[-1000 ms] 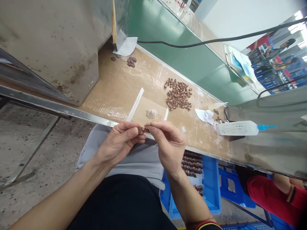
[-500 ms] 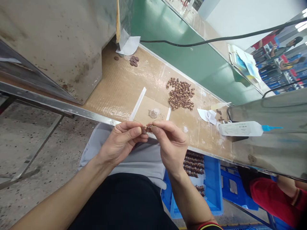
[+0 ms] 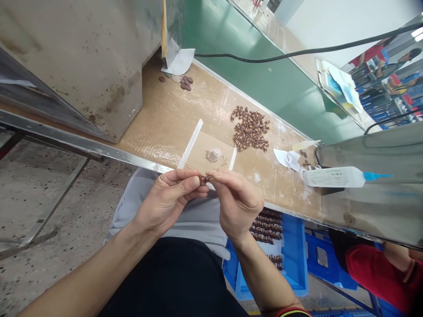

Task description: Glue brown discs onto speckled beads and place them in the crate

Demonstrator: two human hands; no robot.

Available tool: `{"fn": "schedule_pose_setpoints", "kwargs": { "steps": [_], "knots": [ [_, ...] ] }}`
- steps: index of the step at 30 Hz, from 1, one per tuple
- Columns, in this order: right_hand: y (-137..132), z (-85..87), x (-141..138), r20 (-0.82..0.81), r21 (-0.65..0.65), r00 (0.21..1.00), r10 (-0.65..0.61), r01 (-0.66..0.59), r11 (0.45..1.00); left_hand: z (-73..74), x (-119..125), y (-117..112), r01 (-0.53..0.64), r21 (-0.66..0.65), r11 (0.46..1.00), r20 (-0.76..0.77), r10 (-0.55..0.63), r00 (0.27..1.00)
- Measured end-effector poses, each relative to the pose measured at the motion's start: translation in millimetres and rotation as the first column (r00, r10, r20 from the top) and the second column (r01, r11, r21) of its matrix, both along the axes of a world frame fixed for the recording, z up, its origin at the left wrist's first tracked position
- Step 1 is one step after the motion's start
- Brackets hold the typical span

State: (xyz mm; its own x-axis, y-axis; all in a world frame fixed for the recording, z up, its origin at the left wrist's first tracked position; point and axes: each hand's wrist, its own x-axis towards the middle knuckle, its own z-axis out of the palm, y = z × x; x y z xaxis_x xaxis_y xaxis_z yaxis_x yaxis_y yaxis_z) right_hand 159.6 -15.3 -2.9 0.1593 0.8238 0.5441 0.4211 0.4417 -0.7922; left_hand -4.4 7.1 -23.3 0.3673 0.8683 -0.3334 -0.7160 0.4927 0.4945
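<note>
Between both sets of fingertips is a small brown and copper-coloured part (image 3: 205,178), held just over the table's front edge. My left hand (image 3: 172,196) pinches it from the left, thumb against forefinger. From the other side my right hand (image 3: 236,198) closes thumb and forefinger at its right end; its exact shape is largely hidden by the fingers. Just beyond the hands stands a small clear cup (image 3: 213,155), with tiny bits scattered to its right. Farther off lies a heap of similar brown and copper parts (image 3: 251,130).
Brown discs (image 3: 186,82) lie by a metal housing (image 3: 82,66) at left. On the right are a white bottle with a blue nozzle (image 3: 333,177) and folded paper (image 3: 287,159). Below, a blue crate (image 3: 295,255) holds rows of parts. A person's red sleeve (image 3: 376,268) shows at right.
Both hands stay together at the small part. The right hand's fingers have shifted slightly to the right and turned a little. The whole view has moved slightly.
</note>
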Motion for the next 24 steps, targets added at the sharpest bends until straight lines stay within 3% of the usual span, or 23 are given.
{"fn": "schedule_pose_setpoints", "kwargs": {
  "steps": [12,19,24],
  "knots": [
    [0.1,7.2,6.1,0.089,0.099,0.996,0.031,-0.040,0.994,6.7,-4.8,2.3,0.062,-0.030,0.998,-0.072,-0.064,0.995],
    [-2.9,3.1,9.0,0.111,0.140,0.993,0.034,-0.050,0.989,14.4,-0.4,1.9,0.049,-0.062,0.997,-0.145,-0.058,0.988],
    [-3.5,-3.0,15.1,0.103,0.120,0.994,0.024,-0.036,0.992,8.2,6.2,1.6,0.052,-0.073,0.996,-0.156,-0.062,0.986]
  ]
}}
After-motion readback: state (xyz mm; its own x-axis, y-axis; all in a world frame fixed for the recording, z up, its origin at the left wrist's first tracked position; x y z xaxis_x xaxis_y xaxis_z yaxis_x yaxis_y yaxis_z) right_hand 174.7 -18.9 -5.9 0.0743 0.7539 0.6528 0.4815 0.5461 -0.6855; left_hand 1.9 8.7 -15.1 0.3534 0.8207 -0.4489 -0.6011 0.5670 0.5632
